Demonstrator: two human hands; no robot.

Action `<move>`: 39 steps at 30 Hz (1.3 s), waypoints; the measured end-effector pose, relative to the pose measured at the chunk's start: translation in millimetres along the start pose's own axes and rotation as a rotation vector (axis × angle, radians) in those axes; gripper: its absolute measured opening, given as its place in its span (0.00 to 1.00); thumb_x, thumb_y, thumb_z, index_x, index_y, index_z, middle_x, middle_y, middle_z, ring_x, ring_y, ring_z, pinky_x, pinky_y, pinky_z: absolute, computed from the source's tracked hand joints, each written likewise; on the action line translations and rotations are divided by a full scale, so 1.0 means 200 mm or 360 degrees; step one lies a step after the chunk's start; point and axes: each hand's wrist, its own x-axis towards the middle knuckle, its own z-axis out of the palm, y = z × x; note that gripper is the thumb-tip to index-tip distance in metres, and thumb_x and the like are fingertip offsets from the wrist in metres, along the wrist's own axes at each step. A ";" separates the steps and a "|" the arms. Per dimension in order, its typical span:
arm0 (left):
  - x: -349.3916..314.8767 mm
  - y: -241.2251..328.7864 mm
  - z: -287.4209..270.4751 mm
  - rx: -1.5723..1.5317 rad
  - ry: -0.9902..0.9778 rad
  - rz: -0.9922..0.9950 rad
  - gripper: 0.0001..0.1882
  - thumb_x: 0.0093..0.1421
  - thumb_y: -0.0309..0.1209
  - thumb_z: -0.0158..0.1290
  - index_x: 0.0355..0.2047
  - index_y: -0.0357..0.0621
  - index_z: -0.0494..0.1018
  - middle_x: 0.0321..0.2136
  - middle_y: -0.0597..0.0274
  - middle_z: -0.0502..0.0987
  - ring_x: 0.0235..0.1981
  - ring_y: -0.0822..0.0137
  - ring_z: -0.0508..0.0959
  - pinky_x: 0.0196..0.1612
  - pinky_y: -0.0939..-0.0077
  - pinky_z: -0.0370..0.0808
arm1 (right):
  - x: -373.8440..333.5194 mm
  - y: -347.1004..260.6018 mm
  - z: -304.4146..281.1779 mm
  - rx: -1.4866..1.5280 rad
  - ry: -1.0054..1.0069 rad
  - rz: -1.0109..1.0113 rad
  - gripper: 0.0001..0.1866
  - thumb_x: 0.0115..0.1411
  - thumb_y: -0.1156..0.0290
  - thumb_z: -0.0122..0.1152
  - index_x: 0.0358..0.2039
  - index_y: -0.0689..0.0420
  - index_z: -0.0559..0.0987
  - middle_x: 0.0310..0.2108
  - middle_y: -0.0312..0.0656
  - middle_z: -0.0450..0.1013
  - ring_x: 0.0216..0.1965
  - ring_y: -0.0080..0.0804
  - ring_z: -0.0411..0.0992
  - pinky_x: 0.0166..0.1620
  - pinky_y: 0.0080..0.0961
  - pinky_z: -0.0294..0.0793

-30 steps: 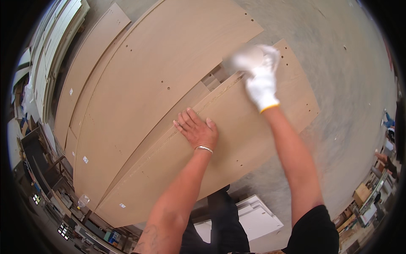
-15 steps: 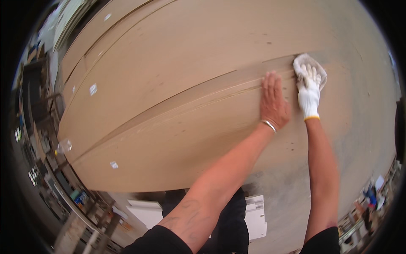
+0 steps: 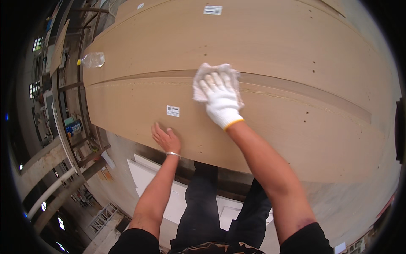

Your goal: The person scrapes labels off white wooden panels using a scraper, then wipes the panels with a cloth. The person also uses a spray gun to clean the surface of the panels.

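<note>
My right hand [image 3: 219,99], in a white knit glove with a yellow cuff, presses a pale cloth [image 3: 197,89] with its fingers stretched over it. The cloth lies across the long step between two stacked brown boards, the near board [image 3: 262,139] and the far board [image 3: 262,46]. Bare but for a silver bangle at the wrist, my left hand [image 3: 165,139] rests near the front edge of the near board. Its fingers are apart and hold nothing. A white printed label [image 3: 173,111] sits just beyond it.
A clear plastic bottle with a yellow cap [image 3: 93,60] lies at the boards' left end. Another label [image 3: 212,10] is on the far board. White panels [image 3: 146,175] stand below the front edge, around my legs. Metal framing [image 3: 63,122] runs along the left.
My right hand and the cloth have moved left along the step between the boards. My left hand has come away from beside them toward the front edge. The view has shifted left.
</note>
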 end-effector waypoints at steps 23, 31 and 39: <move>0.32 -0.48 -0.06 0.0070 -0.0219 0.0318 0.39 0.67 0.42 0.45 0.76 0.47 0.51 0.76 0.38 0.46 0.76 0.35 0.45 0.76 0.34 0.40 | 0.16 -0.36 0.32 -0.0500 0.0002 -0.0002 0.28 0.64 0.71 0.49 0.66 0.49 0.74 0.71 0.45 0.65 0.76 0.44 0.54 0.78 0.47 0.40; 0.32 -0.50 -0.07 -0.0057 -0.0370 0.0314 0.40 0.65 0.44 0.49 0.73 0.40 0.54 0.75 0.34 0.47 0.76 0.33 0.45 0.75 0.31 0.38 | 0.87 -1.27 1.08 -0.0302 -0.0490 -0.0082 0.33 0.60 0.66 0.59 0.68 0.48 0.72 0.72 0.43 0.64 0.77 0.44 0.52 0.79 0.49 0.39; 0.18 -0.83 -0.19 -0.0667 -0.0109 -0.1348 0.35 0.64 0.44 0.63 0.60 0.33 0.62 0.60 0.39 0.64 0.64 0.46 0.64 0.65 0.37 0.62 | 1.07 -1.44 1.23 0.0037 -0.0310 -0.0472 0.25 0.58 0.70 0.59 0.58 0.52 0.80 0.65 0.45 0.72 0.72 0.45 0.62 0.75 0.46 0.54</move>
